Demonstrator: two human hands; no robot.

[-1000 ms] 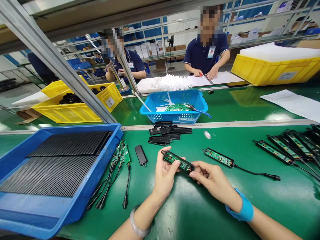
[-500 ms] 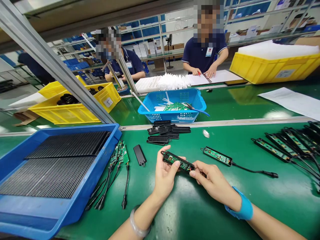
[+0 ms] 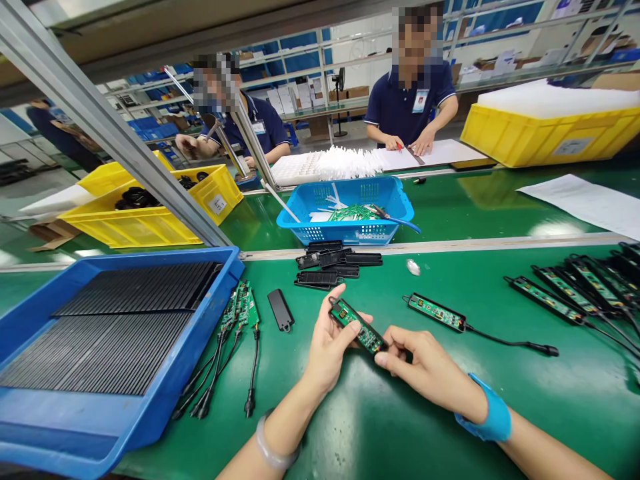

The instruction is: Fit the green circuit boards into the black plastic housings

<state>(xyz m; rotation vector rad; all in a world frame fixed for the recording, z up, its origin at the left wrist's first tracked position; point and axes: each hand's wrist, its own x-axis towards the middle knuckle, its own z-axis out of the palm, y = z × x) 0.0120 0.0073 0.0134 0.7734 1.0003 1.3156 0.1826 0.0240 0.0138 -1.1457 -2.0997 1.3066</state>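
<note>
A black casing with a green circuit board (image 3: 361, 328) in it is held above the green table, slanting down to the right. My left hand (image 3: 327, 347) grips its upper part, thumb on the board. The fingers of my right hand (image 3: 417, 357) pinch its lower end, where small coloured wires show. Right of it lies another casing with a board (image 3: 436, 312) and a black cable. A closed-looking black cover (image 3: 280, 310) lies to the left, beside several loose green boards (image 3: 241, 308) with cables. Several empty black casings (image 3: 327, 259) are piled behind my hands.
A blue tray (image 3: 125, 427) of black casings stands at the left. Behind is a blue basket (image 3: 345, 232) with green and white pieces. Several casings with boards (image 3: 565, 292) lie at the right. Yellow bins (image 3: 555, 137) and two people are across the table; another person is far left.
The held casing has turned, its right end lower and its board facing me more. Across the table, the left person's hand has risen into view. The person at far left has shifted.
</note>
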